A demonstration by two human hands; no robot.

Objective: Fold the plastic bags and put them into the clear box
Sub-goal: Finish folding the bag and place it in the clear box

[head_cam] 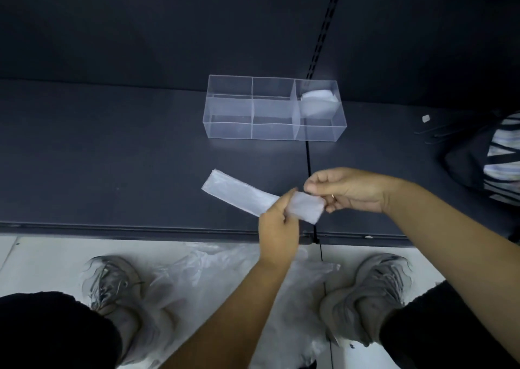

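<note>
Folding plastic bag (pixel 244 197) into a strip, in front of clear box (pixel 274 108). Left hand (pixel 278 228) and right hand (pixel 346 190) both pinching its doubled end. Thin, limp, slippery; likely springs open. Best gripped at the fold, pressed flat. Folded bag (pixel 318 101) already inside box, right compartment.

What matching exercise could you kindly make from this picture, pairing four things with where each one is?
Things:
1 clear box
2 folded bag
3 bag strip
4 loose bags

Places:
A on the pale floor
B held between the left hand and the right hand
C in the box's right-end compartment
D standing on the dark shelf

Pairs: 1-D, 2-C, 3-B, 4-A
</note>
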